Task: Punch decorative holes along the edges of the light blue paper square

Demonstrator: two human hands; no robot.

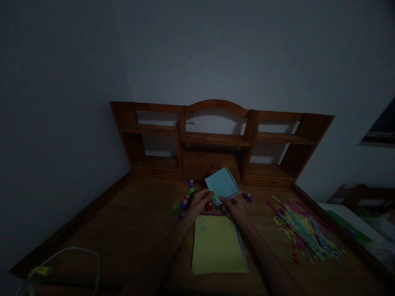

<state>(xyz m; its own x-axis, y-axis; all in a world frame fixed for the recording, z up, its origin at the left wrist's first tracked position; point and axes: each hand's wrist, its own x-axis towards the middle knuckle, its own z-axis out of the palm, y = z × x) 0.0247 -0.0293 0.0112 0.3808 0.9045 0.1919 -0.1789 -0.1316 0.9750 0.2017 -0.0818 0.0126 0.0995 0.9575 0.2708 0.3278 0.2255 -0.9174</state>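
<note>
A light blue sheet of paper [222, 181] is held up at a tilt between my hands, with rows of small punched holes along its right and lower edges. My right hand [236, 206] pinches its lower edge. At the sheet's lower left corner, the fingers of my left hand [198, 201] close around a small green paper punch [211, 194], partly covered by them. A red punch [209, 206] sits on the table between the hands. Beneath them lies a stack of yellow paper [218, 246] with a few blue punched bits on top.
Several purple, green and red punches stand left of my left hand, among them a green one [175, 208]. Another purple punch [248, 197] is to the right. A pile of coloured paper strips [304, 228] covers the table's right side. A wooden shelf [216, 139] rises behind; a white cable [77, 248] lies front left.
</note>
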